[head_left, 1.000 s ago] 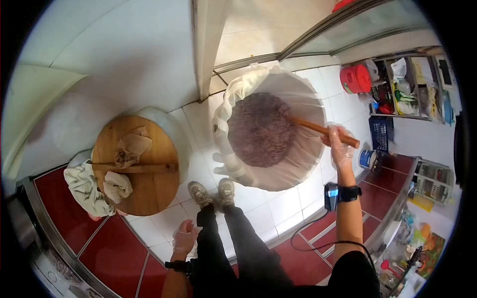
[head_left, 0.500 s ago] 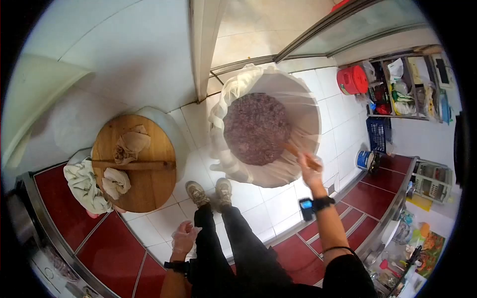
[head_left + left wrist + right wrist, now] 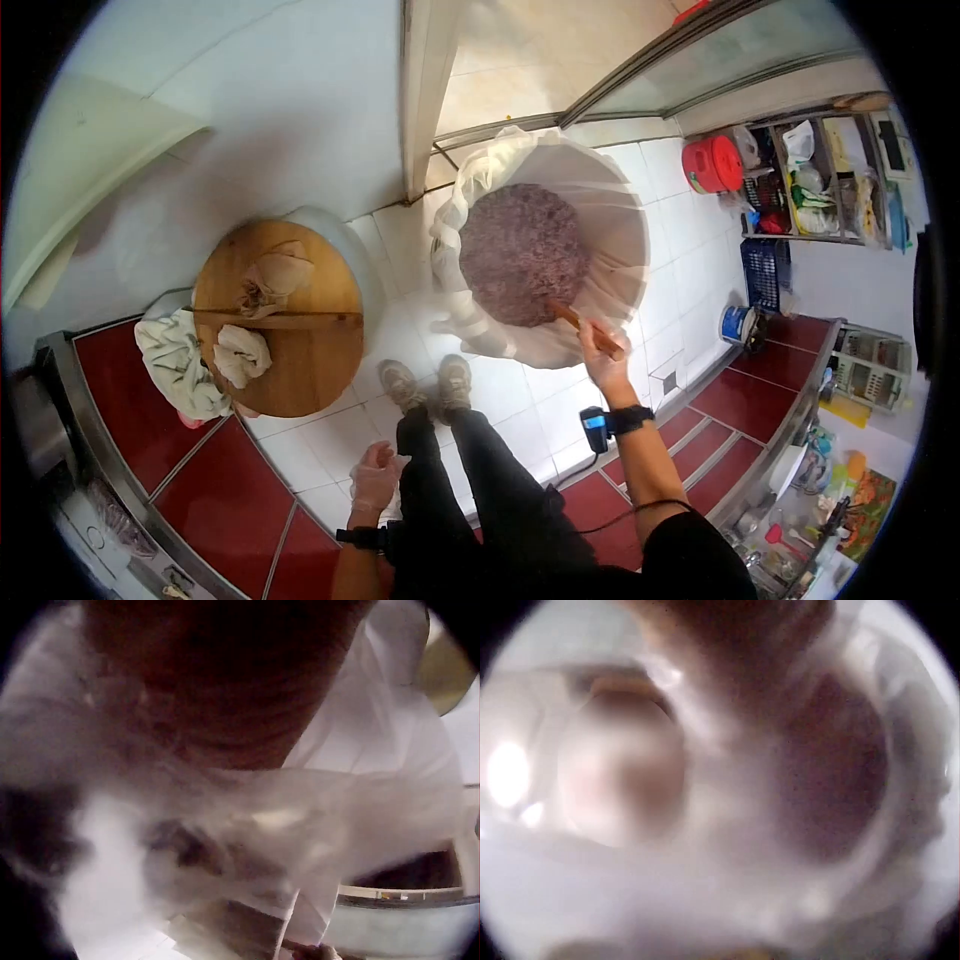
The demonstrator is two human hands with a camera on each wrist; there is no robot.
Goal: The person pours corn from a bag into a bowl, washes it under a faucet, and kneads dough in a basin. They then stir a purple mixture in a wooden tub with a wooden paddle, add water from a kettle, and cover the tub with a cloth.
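My right hand [image 3: 606, 362], in a clear plastic glove, grips a wooden stick [image 3: 566, 315] at the near right rim of a large round tub. The stick's far end goes into a purple, grainy, rice-like mass [image 3: 525, 250]. Pale cloth [image 3: 622, 240] lines the tub and folds over its rim. Beside my left leg hangs my gloved left hand [image 3: 374, 478], fingers loosely curled and holding nothing. Blurred glove plastic [image 3: 360, 817] fills much of the left wrist view. In the right wrist view the purple mass [image 3: 832, 772] shows hazily past the hand.
A round wooden lid [image 3: 290, 385] at left carries a brown cloth [image 3: 275, 275] and a white cloth [image 3: 243, 355]. Green-white cloth [image 3: 180, 365] is bunched beside it. A red bucket [image 3: 712, 164], a blue crate [image 3: 765, 272] and a shelf [image 3: 835, 175] stand at right.
My right hand has swung from the tub's right side toward its near rim, carrying the stick along the edge of the purple mass. The left hand stays by the leg.
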